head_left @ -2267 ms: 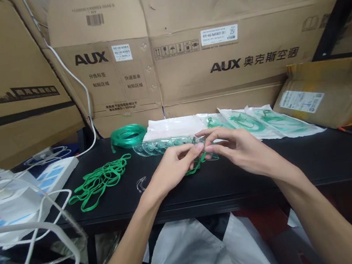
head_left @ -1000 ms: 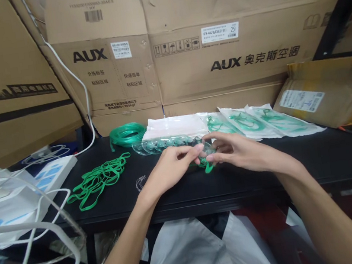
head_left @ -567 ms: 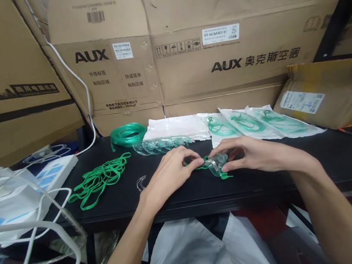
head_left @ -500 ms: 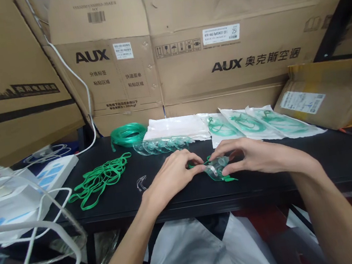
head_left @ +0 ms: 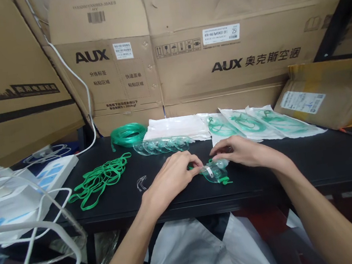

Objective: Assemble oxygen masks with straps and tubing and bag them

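A clear green-tinted oxygen mask (head_left: 217,171) lies on the black table between my hands, with a white metal nose strip on it. A knotted green elastic end sticks out at its near side. My left hand (head_left: 176,171) is closed, thumb and forefinger pinching the mask's left end. At the mask's far edge, my right hand (head_left: 239,151) has its fingers bent together over the green elastic strap (head_left: 211,160); its fingertips partly hide what they grip. Some strap also shows beside my left fingertips.
Left on the table lie a heap of green elastic bands (head_left: 102,181) and small clear strips (head_left: 142,183). Behind are coiled green tubing (head_left: 128,135), a row of masks (head_left: 164,145), white packets (head_left: 175,128) and packed tubing sets (head_left: 246,122). A power strip (head_left: 51,173) with cables is far left.
My right hand has moved from the mask's right side to its far edge, uncovering more of the mask. The mask has turned slightly. My left hand stays at its left end.
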The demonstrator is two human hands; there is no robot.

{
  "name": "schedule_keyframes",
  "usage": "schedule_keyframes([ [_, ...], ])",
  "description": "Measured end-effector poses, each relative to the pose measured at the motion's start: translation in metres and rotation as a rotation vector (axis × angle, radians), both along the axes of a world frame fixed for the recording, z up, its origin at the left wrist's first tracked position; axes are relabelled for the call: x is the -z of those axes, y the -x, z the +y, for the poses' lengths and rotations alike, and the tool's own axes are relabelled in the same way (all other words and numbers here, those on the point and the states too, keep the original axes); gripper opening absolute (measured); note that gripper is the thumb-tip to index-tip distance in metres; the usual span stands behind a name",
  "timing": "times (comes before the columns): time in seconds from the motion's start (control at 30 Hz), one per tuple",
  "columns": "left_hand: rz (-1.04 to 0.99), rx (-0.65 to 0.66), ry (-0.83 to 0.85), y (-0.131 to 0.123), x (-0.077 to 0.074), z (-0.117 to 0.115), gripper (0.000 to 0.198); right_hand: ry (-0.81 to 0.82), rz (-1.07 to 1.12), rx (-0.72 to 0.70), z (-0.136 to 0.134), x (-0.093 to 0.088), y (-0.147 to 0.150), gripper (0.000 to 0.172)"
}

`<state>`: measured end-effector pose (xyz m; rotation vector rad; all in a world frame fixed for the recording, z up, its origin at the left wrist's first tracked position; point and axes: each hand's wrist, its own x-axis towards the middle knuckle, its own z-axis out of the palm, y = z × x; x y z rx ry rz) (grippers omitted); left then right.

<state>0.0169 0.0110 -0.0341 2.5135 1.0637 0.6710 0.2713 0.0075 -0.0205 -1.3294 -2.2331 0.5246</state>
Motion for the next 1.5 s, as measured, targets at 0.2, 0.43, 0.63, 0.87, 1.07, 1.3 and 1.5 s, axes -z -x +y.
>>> schedule_keyframes([
  [0.2, 0.023, 0.001, -0.015, 0.0, 0.001, 0.001, 0.012, 0.012, 0.019, -0.033, 0.003, 0.008, 0.008, 0.019],
  [0.43, 0.032, -0.008, -0.016, 0.001, 0.0, 0.001, 0.011, -0.108, 0.183, 0.074, -0.006, -0.005, 0.017, 0.022],
  [0.63, 0.04, -0.016, -0.013, 0.002, 0.0, 0.002, 0.012, -0.142, 0.362, 0.132, -0.016, -0.013, 0.023, 0.028],
  [0.87, 0.019, -0.002, 0.011, 0.005, -0.004, 0.001, 0.01, -0.229, 0.596, 0.127, -0.02, -0.017, 0.028, 0.022],
  [1.07, -0.101, -0.013, -0.048, 0.009, -0.011, 0.004, 0.021, -0.121, 0.56, 0.043, -0.02, -0.017, 0.029, 0.022],
  [1.3, -0.345, 0.079, 0.005, -0.002, -0.017, -0.001, 0.031, -0.126, 0.53, -0.043, -0.024, -0.012, 0.043, 0.016],
  [1.5, -0.417, 0.015, 0.072, -0.005, -0.015, 0.001, 0.034, -0.195, 0.517, -0.04, -0.028, -0.014, 0.047, 0.018],
])
